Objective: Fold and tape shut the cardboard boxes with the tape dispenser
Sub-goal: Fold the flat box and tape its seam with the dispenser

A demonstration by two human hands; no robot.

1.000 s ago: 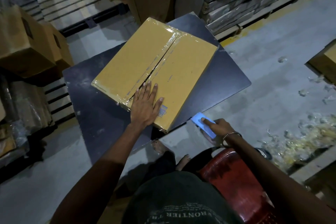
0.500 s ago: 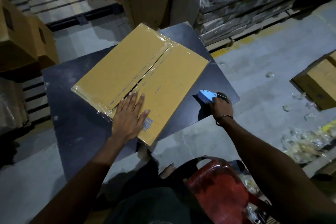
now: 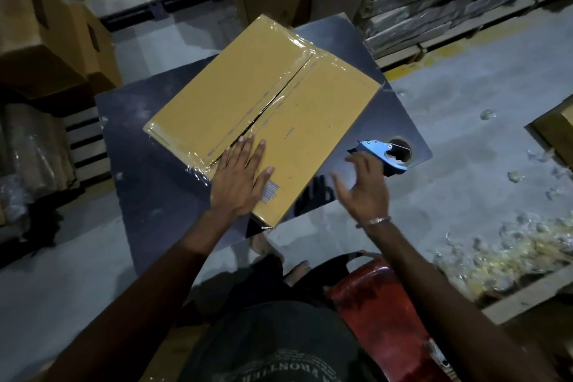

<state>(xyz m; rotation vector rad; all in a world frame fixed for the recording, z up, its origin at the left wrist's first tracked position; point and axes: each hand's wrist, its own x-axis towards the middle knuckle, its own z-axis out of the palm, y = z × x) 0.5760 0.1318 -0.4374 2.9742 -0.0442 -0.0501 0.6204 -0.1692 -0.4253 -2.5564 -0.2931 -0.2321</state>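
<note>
Counted: one taped cardboard box (image 3: 260, 115) on one table (image 3: 148, 170); one blue tape dispenser (image 3: 379, 153); two hands, left (image 3: 240, 181) and right (image 3: 364, 184); one red chair (image 3: 381, 316).

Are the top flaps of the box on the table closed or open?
Closed: both flaps of the box lie flat, glossy tape runs over their centre seam, and the left hand rests on it.

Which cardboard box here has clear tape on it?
The flat box on the dark table, under the left hand. The brown boxes stacked at far left show no tape.
</note>
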